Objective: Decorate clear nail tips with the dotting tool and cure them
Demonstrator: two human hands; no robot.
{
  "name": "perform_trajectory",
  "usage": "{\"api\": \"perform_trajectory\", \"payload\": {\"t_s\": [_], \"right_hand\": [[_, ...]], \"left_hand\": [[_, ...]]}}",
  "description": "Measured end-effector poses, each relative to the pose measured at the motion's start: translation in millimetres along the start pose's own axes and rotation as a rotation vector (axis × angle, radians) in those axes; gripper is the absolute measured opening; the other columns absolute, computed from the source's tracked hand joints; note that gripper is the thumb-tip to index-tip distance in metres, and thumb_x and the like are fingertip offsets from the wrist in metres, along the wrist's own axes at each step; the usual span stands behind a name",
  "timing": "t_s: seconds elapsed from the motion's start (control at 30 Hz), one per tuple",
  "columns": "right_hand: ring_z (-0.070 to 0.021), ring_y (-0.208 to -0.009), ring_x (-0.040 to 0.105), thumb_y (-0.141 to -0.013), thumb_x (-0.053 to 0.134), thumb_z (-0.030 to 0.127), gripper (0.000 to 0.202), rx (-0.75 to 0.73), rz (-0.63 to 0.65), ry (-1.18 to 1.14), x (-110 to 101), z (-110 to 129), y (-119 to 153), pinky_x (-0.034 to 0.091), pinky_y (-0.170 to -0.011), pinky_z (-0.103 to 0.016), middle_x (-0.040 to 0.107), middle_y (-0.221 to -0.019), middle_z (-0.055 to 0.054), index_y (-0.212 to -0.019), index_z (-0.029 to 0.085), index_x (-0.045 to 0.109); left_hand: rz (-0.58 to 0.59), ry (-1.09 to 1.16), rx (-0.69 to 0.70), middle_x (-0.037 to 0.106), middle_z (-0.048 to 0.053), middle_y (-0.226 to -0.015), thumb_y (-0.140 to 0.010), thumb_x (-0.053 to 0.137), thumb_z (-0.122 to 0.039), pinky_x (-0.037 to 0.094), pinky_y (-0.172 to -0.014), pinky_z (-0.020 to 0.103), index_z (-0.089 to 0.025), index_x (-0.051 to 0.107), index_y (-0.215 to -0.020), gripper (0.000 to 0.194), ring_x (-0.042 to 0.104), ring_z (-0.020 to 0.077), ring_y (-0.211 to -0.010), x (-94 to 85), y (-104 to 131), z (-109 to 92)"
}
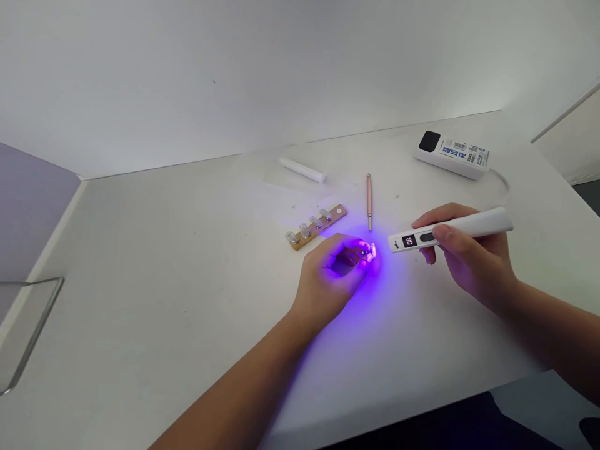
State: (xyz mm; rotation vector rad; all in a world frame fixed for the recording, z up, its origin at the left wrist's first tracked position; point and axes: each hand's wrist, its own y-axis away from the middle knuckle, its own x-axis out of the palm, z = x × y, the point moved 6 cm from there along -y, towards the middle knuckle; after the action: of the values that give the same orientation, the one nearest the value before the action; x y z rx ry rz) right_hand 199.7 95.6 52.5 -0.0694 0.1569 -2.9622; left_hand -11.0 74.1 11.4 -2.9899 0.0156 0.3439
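My right hand [469, 250] is wrapped round a white handheld lamp [482, 222], its thumb by the dark button and a small lit display near the front end. Purple light from the lamp falls on my left hand [332, 269], just left of the lamp's tip. The left thumb and fingertips pinch a small glowing piece [373, 251], whose exact shape is washed out by the glare. Behind the left hand lies a narrow wooden strip [296, 244] carrying several clear nail-like tips [315, 222]. A pink pen-like tool [369, 197] lies beyond the fingertips.
A white stick [302, 169] lies behind the strip. At the back right is a white device [452, 156] with a black top, labels and a cable. A metal wire frame [40, 331] stands at the left edge. The white table [164, 300] meets a pale wall.
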Motion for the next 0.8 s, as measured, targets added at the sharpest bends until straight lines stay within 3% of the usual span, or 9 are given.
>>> {"api": "perform_trajectory", "payload": {"t_s": [0.8], "right_hand": [[-0.0123, -0.058, 0.063, -0.095, 0.076, 0.028, 0.012, -0.025, 0.016, -0.026, -1.3, -1.3, -0.6, 0.048, -0.052, -0.028, 0.075, -0.075, -0.004, -0.094, 0.024, 0.087]], "left_hand": [[-0.002, 0.018, 0.002, 0.078, 0.002, -0.086, -0.085, 0.075, -0.020, 0.063, -0.070, 0.026, -0.020, 0.074, -0.091, 0.006, 0.072, 0.0135, -0.073, 0.5, 0.0, 0.1]]}}
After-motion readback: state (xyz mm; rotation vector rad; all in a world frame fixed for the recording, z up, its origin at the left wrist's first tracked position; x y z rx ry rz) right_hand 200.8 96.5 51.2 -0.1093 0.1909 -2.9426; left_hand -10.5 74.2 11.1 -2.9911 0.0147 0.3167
